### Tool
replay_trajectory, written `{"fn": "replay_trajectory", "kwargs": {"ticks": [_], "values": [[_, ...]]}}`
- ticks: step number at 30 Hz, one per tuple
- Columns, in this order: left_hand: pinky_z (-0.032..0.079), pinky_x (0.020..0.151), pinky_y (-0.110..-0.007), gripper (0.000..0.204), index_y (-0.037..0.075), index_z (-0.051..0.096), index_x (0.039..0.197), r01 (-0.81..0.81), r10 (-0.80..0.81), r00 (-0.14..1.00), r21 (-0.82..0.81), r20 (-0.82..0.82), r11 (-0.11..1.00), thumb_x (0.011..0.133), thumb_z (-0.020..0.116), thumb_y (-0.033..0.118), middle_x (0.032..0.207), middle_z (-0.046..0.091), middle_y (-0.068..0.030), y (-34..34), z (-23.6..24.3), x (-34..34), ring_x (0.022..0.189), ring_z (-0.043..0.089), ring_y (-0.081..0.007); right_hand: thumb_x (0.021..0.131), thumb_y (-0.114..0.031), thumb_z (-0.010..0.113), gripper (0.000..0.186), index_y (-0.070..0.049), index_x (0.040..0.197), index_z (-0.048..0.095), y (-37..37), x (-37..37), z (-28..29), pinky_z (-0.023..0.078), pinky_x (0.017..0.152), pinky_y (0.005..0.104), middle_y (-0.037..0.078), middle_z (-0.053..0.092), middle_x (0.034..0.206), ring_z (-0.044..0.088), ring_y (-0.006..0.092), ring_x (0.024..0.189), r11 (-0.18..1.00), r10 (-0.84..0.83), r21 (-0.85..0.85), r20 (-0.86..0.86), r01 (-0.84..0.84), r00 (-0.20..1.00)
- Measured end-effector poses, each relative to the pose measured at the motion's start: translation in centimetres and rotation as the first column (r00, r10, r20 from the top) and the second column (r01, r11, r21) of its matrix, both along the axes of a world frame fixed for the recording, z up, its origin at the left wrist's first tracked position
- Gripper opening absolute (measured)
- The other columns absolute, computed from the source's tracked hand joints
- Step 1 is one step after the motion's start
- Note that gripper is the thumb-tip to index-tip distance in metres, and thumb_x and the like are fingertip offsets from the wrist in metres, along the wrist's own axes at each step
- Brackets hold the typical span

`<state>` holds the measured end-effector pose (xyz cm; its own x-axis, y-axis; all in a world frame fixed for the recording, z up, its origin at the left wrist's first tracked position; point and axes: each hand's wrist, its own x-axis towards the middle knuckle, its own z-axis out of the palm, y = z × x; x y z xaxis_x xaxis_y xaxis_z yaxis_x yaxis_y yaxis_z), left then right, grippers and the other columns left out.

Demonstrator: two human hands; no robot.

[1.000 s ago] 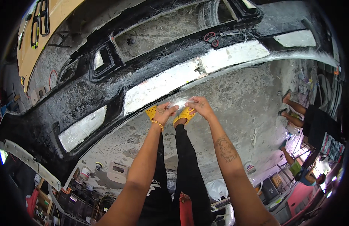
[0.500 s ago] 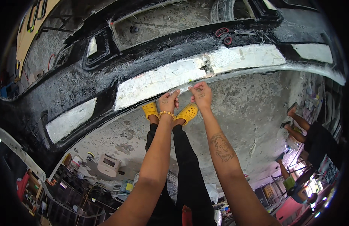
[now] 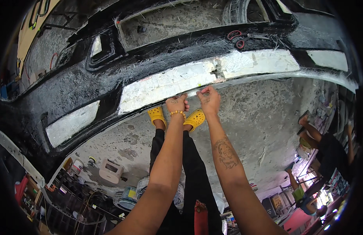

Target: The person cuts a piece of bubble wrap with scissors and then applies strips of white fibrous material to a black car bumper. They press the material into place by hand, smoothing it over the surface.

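Our left hand and right hand side by side, fingers pinching the lower edge of the white strip – on the black bumper, yellow clogs below

We found both hands, left hand and right hand, close together at the lower edge of the black bumper shell, fingers pinched on the white taped strip. Above them the shell blocked all passage. Below lay open concrete floor, obstructed only by the yellow clogs directly under the hands. Red-handled scissors rested on the shell, well apart.
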<state>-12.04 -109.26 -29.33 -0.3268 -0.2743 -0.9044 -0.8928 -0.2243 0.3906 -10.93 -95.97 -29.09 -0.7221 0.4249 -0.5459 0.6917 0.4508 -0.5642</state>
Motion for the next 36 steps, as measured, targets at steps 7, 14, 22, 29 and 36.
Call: {"fn": "replay_trajectory", "kwargs": {"ticks": [7,14,22,29,36], "values": [[0.047,0.035,-0.03,0.018,-0.002,0.063,0.08,-0.022,0.022,1.0,-0.015,0.007,1.0,0.08,0.076,0.01,0.06,0.061,-0.0066,0.0,-0.7,0.4,0.041,0.059,-0.0181,0.084,-0.013,0.069,0.02,-0.009,0.103,0.063,0.4,1.6,2.3,0.052,0.077,0.0467,0.012,0.062,0.121,0.065,0.0365,0.095,0.955,0.277,0.161,-0.174,-0.25,0.945],[0.049,0.036,-0.031,0.017,-0.003,0.063,0.082,-0.015,0.016,0.999,-0.03,0.033,0.999,0.082,0.074,0.01,0.06,0.061,-0.0066,0.6,-1.0,0.4,0.044,0.062,-0.019,0.09,-0.013,0.058,0.043,-0.007,0.132,0.053,0.7,2.5,1.6,0.054,0.082,0.048,0.009,0.05,0.143,0.066,0.0375,0.098,0.723,0.69,0.09,-0.078,-0.685,0.719],[0.051,0.037,-0.032,0.02,-0.001,0.063,0.09,-0.083,0.084,0.994,-0.014,0.076,0.996,0.082,0.076,0.011,0.061,0.06,-0.0049,0.6,-1.4,0.4,0.046,0.063,-0.0193,0.085,-0.01,0.058,0.057,-0.003,0.14,0.045,-0.1,2.1,1.4,0.055,0.082,0.0472,0.011,0.045,0.149,0.069,0.0366,0.094,0.613,0.771,0.108,0.134,-0.783,0.622],[0.051,0.038,-0.033,0.023,0.003,0.061,0.095,-0.092,0.09,0.99,0.014,0.113,0.996,0.081,0.078,0.011,0.06,0.059,-0.0031,0.4,-2.1,0.2,0.048,0.064,-0.0195,0.09,-0.014,0.053,0.053,-0.006,0.142,0.045,-0.4,1.5,0.5,0.054,0.084,0.0482,0.011,0.046,0.149,0.067,0.037,0.098,0.597,0.77,0.092,0.215,-0.797,0.601],[0.052,0.042,-0.031,0.024,0.0,0.061,0.107,-0.128,0.128,0.991,0.0,-0.031,0.992,0.088,0.07,0.012,0.068,0.062,-0.0058,-0.4,2.4,2.3,0.049,0.063,-0.021,0.086,-0.006,0.052,0.048,0.001,0.134,0.05,-0.2,1.4,0.8,0.056,0.083,0.0445,0.018,0.049,0.144,0.069,0.0364,0.096,0.563,0.798,0.142,0.163,-0.814,0.58]]}}
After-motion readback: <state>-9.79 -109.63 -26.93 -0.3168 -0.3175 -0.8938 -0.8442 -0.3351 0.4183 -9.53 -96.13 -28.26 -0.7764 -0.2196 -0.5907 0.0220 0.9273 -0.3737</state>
